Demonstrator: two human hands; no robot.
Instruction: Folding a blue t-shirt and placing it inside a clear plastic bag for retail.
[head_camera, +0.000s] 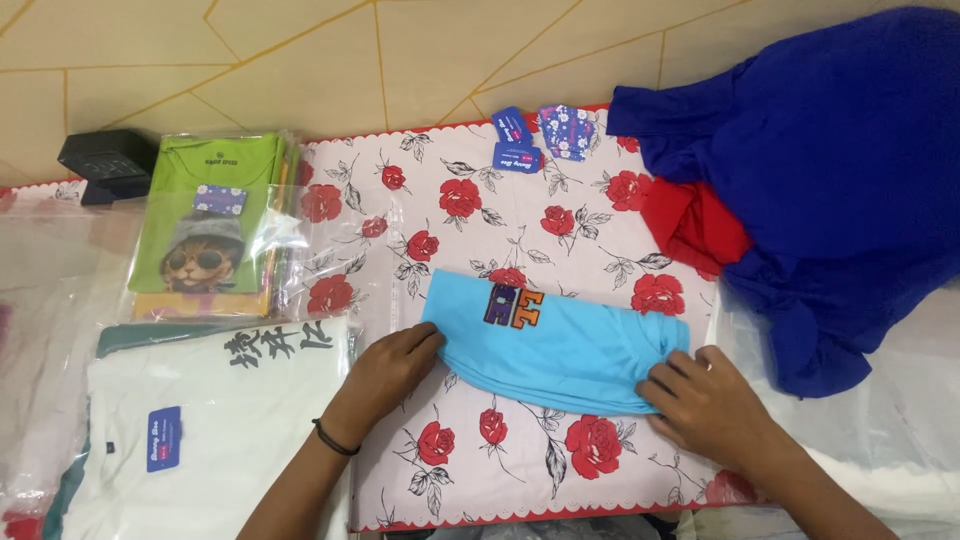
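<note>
Pressing one folded light-blue shirt (560, 350), left hand (385, 370) and right hand (700, 405) seemingly pinch its ends; three tags (540, 135) nearby.

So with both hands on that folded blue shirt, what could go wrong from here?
1. The light blue shirt is pinned only at its ends by the left hand and right hand; the unsupported middle may sag and lose its fold if lifted.
2. The clear plastic bag lying beside it looks slippery and could shift or bunch up.
3. The heap of dark blue cloth sits close by on the right and could slump toward the work area.
</note>
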